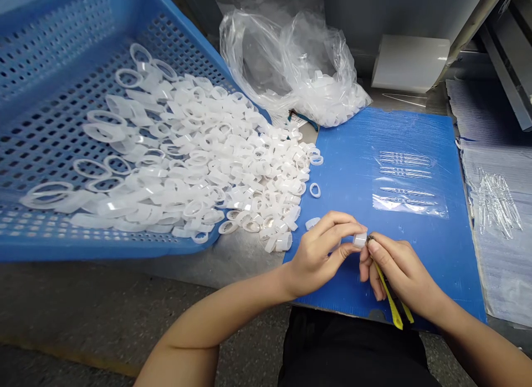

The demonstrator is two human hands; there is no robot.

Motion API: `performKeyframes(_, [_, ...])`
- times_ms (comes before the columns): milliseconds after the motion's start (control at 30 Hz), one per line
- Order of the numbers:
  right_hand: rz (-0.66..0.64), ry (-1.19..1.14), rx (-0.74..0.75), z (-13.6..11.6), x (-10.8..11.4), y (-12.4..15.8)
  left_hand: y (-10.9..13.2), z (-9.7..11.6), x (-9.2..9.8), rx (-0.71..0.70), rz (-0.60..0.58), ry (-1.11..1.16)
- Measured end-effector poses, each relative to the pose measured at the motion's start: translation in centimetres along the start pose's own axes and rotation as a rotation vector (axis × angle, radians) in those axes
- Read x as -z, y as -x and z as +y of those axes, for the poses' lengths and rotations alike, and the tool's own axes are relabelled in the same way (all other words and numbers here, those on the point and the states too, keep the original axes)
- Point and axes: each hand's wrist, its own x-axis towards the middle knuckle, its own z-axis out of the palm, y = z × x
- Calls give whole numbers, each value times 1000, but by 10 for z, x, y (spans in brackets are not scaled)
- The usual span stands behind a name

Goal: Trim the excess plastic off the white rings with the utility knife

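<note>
Basket [103, 251], blue and full of small holes, leans well off to the left of both hands, and from where I'm standing I can see a heap of milky white rings [178, 165] pouring out of its mouth. The heap runs across the metal bench [245, 259] towards the left hand, its rings smaller at that end. Beyond the hands, a crumpled clear bag [286, 49] slumps with more pale pieces gathered in its near right part. One loose ring [318, 192] lies on the blue mat [344, 154], a little past the left hand.

The left hand [326, 248] pinches a short white sleeve [359, 240] between thumb and fingers, right at the middle, just where the two hands come together. The right hand [394, 268] is wrapped around a yellow-and-black tool [390, 301], handles pointing back towards the person; its dark tip sits up against the sleeve, though I can't tell whether it grips it.

Past the right hand, slim silvery pieces [406, 172] lie in rows with clear film [415, 212] about them. Farther right, well apart from that hand, a jumble of silvery rods [499, 204] rests on a whitish sheet [502, 276].
</note>
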Motion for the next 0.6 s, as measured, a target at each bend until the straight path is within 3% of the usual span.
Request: performKeyframes(600, [13, 63, 32, 3, 0, -1, 0, 1, -1, -10, -2, -43])
